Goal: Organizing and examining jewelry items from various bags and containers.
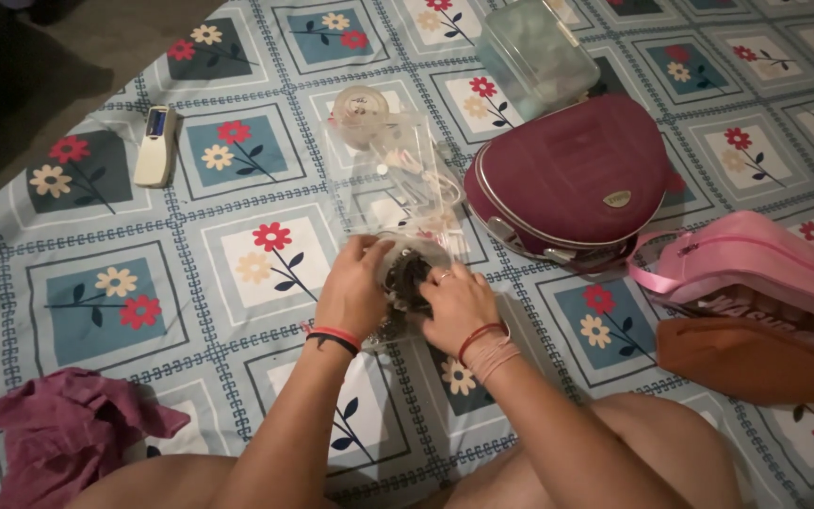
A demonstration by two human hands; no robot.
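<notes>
A clear plastic bag (405,283) holding dark, tangled small items is gripped by both hands near the middle of a floral patchwork bedspread (124,302), toward its near edge. The left hand (352,290) is curled over the bag's left side, its fingers closed on the plastic at the top; red and black bands are worn at that wrist. The right hand (457,303) is closed on the bag's right side, knuckles up, with a ring on one finger and red and pale threads around the wrist. Just beyond the hands, a second clear pouch (393,174) with pale small items and a round white part is laid on the bedspread, touching or overlapping the held bag; which of the two cannot be told. To the right of it a maroon hard case (572,174) is set, and behind that a translucent lidded box (534,52) near the far edge. At the right edge a pink zip pouch (765,269) is rested above a rust-brown pouch (746,358). A white remote control (155,146) is laid toward the far left corner, and a crumpled maroon cloth (63,443) is seen at the near left corner.
</notes>
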